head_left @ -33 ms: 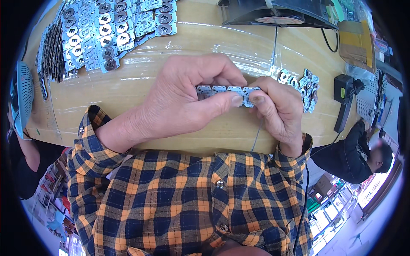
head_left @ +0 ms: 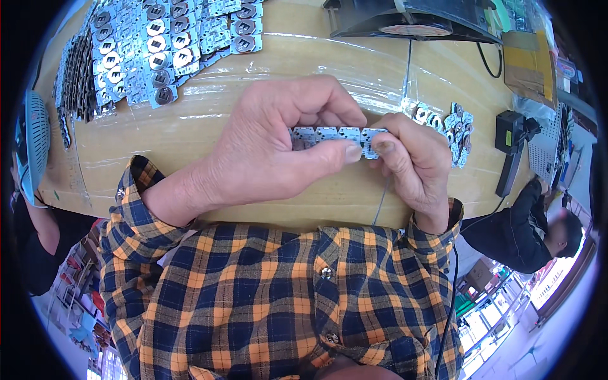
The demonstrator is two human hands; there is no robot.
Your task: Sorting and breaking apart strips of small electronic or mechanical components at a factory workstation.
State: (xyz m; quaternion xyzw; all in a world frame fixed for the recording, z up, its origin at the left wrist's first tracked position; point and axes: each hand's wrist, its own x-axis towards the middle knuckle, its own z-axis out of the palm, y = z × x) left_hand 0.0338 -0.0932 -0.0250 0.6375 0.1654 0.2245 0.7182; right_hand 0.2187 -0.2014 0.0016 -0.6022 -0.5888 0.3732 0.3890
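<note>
Between my two hands, over the near part of the table, is a strip of small joined circuit boards [head_left: 327, 133], pale blue with dark marks. My left hand [head_left: 278, 136] grips most of its length, thumb along the near side and fingers curled behind. At the strip's right end, my right hand [head_left: 415, 155] pinches the last board between thumb and forefinger. The thumbs are close together there. The strip's left end is hidden in my left palm. To the right of my right hand lies a small heap of separate circuit boards [head_left: 459, 136].
Rows of circuit board strips with round metal parts [head_left: 156, 44] cover the far left of the table [head_left: 304, 69]. A black fan [head_left: 415, 19] stands at the back; a cardboard box [head_left: 529, 66] and a black adapter [head_left: 508, 132] are right. A blue basket [head_left: 37, 142] is left. Other people sit either side.
My left thumb and the strip shift very slightly. Both hands keep their grip and stay in nearly the same place.
</note>
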